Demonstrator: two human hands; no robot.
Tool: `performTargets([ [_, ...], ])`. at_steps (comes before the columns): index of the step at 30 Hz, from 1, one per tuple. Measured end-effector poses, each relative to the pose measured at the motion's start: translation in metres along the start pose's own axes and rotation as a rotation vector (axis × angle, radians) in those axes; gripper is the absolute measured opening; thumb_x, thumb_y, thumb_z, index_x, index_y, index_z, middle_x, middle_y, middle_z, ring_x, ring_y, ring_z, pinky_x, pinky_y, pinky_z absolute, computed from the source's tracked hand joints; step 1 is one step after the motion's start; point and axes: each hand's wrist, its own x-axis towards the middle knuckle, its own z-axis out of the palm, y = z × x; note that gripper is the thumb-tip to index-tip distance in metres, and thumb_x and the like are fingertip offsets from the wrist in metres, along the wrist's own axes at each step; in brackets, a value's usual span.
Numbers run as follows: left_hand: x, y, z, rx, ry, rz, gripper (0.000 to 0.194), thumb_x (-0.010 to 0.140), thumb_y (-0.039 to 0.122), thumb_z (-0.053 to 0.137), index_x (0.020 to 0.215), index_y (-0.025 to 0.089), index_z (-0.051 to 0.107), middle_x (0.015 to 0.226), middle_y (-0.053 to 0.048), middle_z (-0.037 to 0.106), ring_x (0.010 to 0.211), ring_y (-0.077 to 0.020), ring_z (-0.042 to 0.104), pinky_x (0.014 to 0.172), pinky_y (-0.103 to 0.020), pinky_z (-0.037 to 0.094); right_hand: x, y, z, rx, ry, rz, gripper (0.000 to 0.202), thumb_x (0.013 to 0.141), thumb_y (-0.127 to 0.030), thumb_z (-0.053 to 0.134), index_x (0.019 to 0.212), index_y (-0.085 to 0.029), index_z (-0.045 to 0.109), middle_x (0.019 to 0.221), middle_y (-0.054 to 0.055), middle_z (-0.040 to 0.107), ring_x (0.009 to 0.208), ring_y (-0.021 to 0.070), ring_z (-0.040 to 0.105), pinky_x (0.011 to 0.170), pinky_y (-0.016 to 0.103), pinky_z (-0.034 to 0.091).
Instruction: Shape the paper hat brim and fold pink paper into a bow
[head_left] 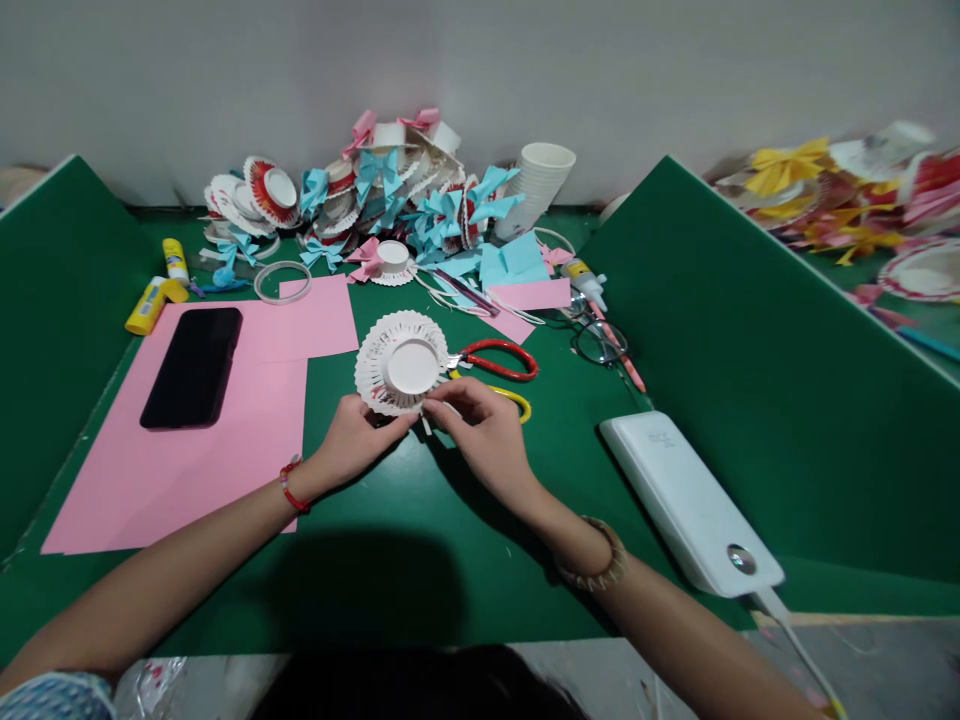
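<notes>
A white paper cup cut into a fringed, flower-like disc (412, 366) is held over the green table, its round base facing up. My left hand (367, 430) pinches the near left part of its rim between thumb and fingers. At the near right edge, the fingertips of my right hand (480, 425) are closed on a narrow white strip of the rim. Scissors with one red and one yellow handle (501, 360) lie just behind my right hand, their blades partly hidden by the cut cup.
Pink paper sheets (262, 480) and a black phone (193, 368) lie at left, glue sticks (150, 305) behind. Cut cups with blue bows (442, 215) pile up by stacked cups (534, 190). A white power bank (686, 500) and glasses (601, 342) lie right. Green partitions (772, 400) flank the table.
</notes>
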Motion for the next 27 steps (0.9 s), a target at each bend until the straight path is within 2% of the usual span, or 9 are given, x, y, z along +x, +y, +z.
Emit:
performTargets([
  [5,0.0008,0.005,-0.0017,0.0,0.042,-0.003,0.025,0.067,0.024,0.066,0.088,0.011,0.063,0.088,-0.008,0.07,0.079,-0.0159,0.064,0.074,-0.026,0.051,0.0,0.0025,-0.0007,-0.052,0.02,-0.057,0.001,0.073,-0.017,0.062,0.073,-0.017,0.063,0.075,0.002,0.067,0.07,0.0142,0.061,0.069,0.028,0.047],
  [9,-0.0001,0.007,-0.0022,-0.017,0.009,-0.079,0.014,0.067,0.024,0.067,0.068,0.013,0.058,0.057,-0.001,0.061,0.056,-0.0108,0.056,0.055,-0.021,0.047,0.0006,0.0027,-0.002,-0.083,0.002,-0.094,0.003,0.075,-0.018,0.061,0.073,-0.017,0.063,0.077,0.004,0.069,0.073,0.0155,0.062,0.072,0.03,0.048],
  [12,-0.0011,0.0056,-0.0028,-0.075,-0.017,-0.144,0.018,0.065,0.025,0.069,0.071,0.012,0.058,0.052,0.002,0.056,0.046,-0.0078,0.048,0.046,-0.019,0.041,0.0008,0.0022,-0.0033,-0.114,-0.005,-0.11,0.004,0.075,-0.018,0.06,0.073,-0.017,0.063,0.078,0.004,0.069,0.074,0.0158,0.062,0.072,0.03,0.048],
  [15,-0.0014,0.0047,-0.0039,-0.1,-0.05,-0.153,0.019,0.068,0.028,0.067,0.071,0.011,0.059,0.054,0.0,0.057,0.049,-0.0087,0.05,0.049,-0.021,0.042,0.0007,0.0019,-0.0038,-0.122,0.018,-0.094,0.003,0.074,-0.018,0.061,0.073,-0.017,0.063,0.075,0.003,0.068,0.07,0.0151,0.062,0.068,0.028,0.048],
  [20,-0.0001,0.0071,-0.005,-0.115,-0.059,-0.129,0.025,0.073,0.029,0.058,0.057,0.011,0.057,0.054,-0.003,0.058,0.054,-0.0098,0.052,0.056,-0.022,0.043,0.0003,-0.0001,-0.0025,-0.137,0.011,-0.07,0.006,0.074,-0.018,0.061,0.07,-0.016,0.063,0.071,0.002,0.067,0.067,0.014,0.06,0.066,0.027,0.047],
  [27,0.0005,0.0086,-0.0034,-0.148,-0.051,-0.19,0.018,0.072,0.026,0.06,0.061,0.011,0.059,0.052,-0.001,0.057,0.052,-0.0092,0.052,0.055,-0.022,0.042,-0.0002,-0.0008,-0.0014,-0.093,0.004,-0.039,0.005,0.074,-0.019,0.06,0.07,-0.017,0.063,0.072,0.003,0.068,0.069,0.0145,0.061,0.068,0.028,0.048],
])
